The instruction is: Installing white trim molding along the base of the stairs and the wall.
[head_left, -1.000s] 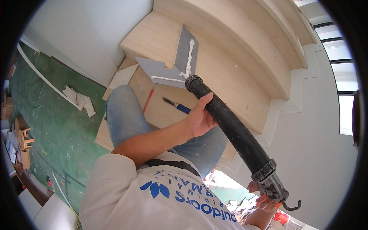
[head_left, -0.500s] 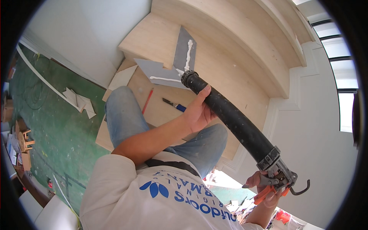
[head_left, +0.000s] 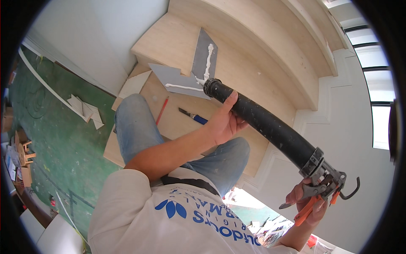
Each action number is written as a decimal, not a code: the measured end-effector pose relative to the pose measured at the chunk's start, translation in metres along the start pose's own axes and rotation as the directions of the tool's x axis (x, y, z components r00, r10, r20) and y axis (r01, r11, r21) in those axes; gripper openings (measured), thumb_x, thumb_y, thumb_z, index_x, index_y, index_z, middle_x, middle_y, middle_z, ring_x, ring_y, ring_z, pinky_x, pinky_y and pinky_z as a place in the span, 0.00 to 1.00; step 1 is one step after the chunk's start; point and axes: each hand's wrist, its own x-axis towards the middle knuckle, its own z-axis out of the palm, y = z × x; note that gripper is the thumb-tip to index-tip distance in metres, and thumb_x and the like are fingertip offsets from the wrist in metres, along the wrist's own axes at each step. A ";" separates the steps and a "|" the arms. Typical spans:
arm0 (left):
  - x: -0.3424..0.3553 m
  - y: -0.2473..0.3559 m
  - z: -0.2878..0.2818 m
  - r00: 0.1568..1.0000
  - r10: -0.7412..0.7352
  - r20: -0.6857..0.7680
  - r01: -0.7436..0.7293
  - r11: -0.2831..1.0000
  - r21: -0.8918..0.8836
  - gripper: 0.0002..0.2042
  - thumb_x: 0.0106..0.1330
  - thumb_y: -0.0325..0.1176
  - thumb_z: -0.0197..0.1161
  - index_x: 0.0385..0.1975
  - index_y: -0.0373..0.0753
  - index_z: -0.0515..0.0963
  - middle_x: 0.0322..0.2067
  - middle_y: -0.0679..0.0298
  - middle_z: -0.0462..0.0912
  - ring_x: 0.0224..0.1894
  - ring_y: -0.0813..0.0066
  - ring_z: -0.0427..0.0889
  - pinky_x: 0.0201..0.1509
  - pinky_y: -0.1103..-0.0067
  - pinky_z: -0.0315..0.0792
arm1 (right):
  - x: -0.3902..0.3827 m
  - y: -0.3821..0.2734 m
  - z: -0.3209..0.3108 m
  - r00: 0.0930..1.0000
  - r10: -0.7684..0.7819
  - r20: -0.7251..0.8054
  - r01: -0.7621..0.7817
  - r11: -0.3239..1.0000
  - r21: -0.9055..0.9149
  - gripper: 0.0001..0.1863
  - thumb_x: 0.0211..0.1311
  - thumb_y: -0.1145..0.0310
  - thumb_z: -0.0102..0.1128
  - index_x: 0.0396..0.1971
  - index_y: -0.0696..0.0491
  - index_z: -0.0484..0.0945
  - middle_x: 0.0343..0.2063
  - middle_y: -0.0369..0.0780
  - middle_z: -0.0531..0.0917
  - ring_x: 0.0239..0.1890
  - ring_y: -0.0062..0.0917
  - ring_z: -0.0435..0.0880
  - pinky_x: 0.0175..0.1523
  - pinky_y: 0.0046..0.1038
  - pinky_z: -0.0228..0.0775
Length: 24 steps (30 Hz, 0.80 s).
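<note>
A long black caulking gun (head_left: pixel 270 130) slants across the view, its front end over the grey panel. My left hand (head_left: pixel 226 122) is wrapped round the barrel near that end. At the rear, my right hand (head_left: pixel 308 199) grips the handle with its orange grips. Two joined or touching grey panel pieces (head_left: pixel 198 61) form an angled shape on the wooden stair tread (head_left: pixel 169 34). White beads of adhesive (head_left: pixel 208 59) run along both arms of it. The nozzle tip is mostly hidden behind the barrel's front collar.
A blue-handled utility knife (head_left: pixel 193 116) and a red pencil (head_left: pixel 162 111) lie on the step by my knees. Curved wooden stairs (head_left: pixel 270 51) rise at the far right. Light offcuts (head_left: pixel 86 111) lie on the green floor (head_left: pixel 55 139); a white wall (head_left: pixel 338 178) stands at the right.
The caulking gun's rear end and my right hand have swung to the right. Its front end has shifted slightly right, and my left hand with it.
</note>
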 end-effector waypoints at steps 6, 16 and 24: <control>0.009 0.019 0.004 0.997 0.045 -0.064 -0.042 0.998 0.054 0.23 0.73 0.61 0.58 0.47 0.45 0.78 0.42 0.66 0.87 0.44 0.76 0.87 0.47 0.76 0.85 | 0.027 -0.003 0.006 0.994 -0.034 0.104 0.043 0.996 -0.084 0.38 0.74 0.45 0.57 0.64 0.65 0.64 0.32 0.44 0.77 0.31 0.32 0.81 0.37 0.38 0.78; 0.014 0.011 0.008 1.000 0.012 -0.023 -0.012 1.000 0.020 0.26 0.74 0.62 0.56 0.50 0.42 0.77 0.42 0.64 0.86 0.40 0.73 0.87 0.43 0.75 0.85 | 0.033 -0.037 -0.001 0.997 0.000 0.074 0.010 0.992 -0.125 0.38 0.74 0.47 0.57 0.65 0.67 0.63 0.32 0.46 0.77 0.30 0.32 0.81 0.35 0.38 0.79; 0.008 0.003 0.018 0.999 -0.008 -0.052 0.011 0.999 0.053 0.26 0.70 0.66 0.59 0.45 0.47 0.80 0.38 0.67 0.86 0.40 0.76 0.87 0.43 0.77 0.83 | 0.033 -0.049 -0.011 0.994 0.038 0.100 -0.023 0.989 -0.148 0.39 0.74 0.46 0.56 0.66 0.66 0.62 0.33 0.46 0.77 0.31 0.33 0.82 0.36 0.40 0.80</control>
